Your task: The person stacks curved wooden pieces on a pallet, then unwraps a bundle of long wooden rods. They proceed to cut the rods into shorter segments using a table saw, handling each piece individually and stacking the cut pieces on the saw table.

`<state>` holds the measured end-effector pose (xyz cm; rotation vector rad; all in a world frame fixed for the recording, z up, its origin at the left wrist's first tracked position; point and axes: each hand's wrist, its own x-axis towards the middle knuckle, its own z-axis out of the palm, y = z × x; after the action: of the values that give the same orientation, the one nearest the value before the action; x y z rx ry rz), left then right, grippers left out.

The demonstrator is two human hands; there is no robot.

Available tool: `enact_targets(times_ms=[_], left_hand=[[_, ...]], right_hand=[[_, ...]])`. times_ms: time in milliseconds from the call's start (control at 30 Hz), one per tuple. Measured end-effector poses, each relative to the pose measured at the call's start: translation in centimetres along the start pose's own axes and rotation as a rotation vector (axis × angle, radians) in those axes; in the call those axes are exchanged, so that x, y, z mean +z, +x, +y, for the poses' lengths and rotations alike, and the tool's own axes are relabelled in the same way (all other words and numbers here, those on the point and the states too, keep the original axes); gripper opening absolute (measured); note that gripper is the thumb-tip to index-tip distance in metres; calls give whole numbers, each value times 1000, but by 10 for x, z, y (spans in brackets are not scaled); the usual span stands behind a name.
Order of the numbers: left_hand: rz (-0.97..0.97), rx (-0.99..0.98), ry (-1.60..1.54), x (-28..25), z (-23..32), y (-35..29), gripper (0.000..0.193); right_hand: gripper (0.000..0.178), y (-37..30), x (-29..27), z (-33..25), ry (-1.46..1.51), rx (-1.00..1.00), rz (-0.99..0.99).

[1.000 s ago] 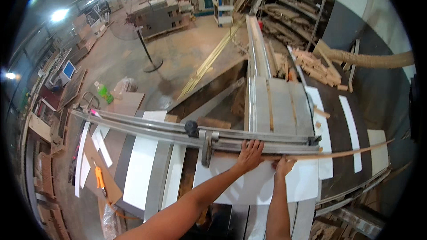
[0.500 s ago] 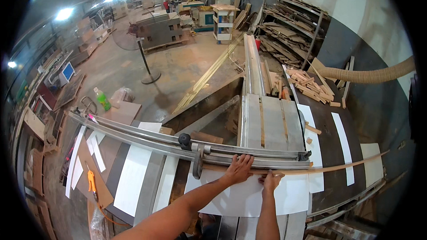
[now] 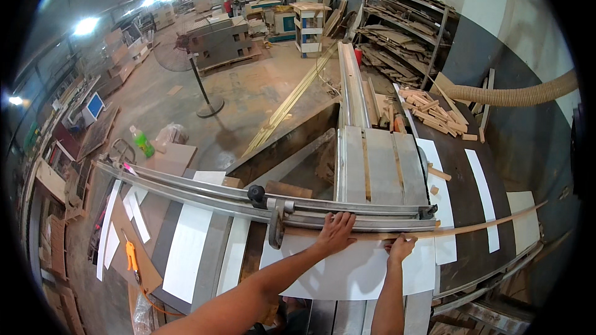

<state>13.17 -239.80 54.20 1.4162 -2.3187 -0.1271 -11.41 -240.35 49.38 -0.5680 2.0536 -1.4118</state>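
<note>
Across the lower centre of the frame, a long, thin wooden strip [image 3: 484, 226] lies along the near side of a metal fence rail [image 3: 186, 193], its left end by a flip stop [image 3: 277, 220] and its other end bending up toward the right edge. The left hand [image 3: 336, 234] lies over strip and rail, fingers slightly spread; whether it grasps or only presses cannot be told. The right hand [image 3: 400, 247], at lower centre-right, has its fingers curled and grasps the strip's near edge. Below both is a white panel [image 3: 347, 271]. An orange air blow gun [image 3: 131, 256] lies at lower left; wooden offcuts [image 3: 434, 113] are heaped on the dark worktop [image 3: 462, 195] at right.
</note>
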Motion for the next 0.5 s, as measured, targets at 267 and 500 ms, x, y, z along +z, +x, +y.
enact_targets(times_ms=[267, 500], left_hand=[[-47, -17, 10, 0, -1, 1, 76], [-63, 3, 60, -1, 13, 16, 83]], right_hand=[[29, 2, 3, 13, 32, -1, 1], [35, -10, 3, 2, 92, 58, -2]])
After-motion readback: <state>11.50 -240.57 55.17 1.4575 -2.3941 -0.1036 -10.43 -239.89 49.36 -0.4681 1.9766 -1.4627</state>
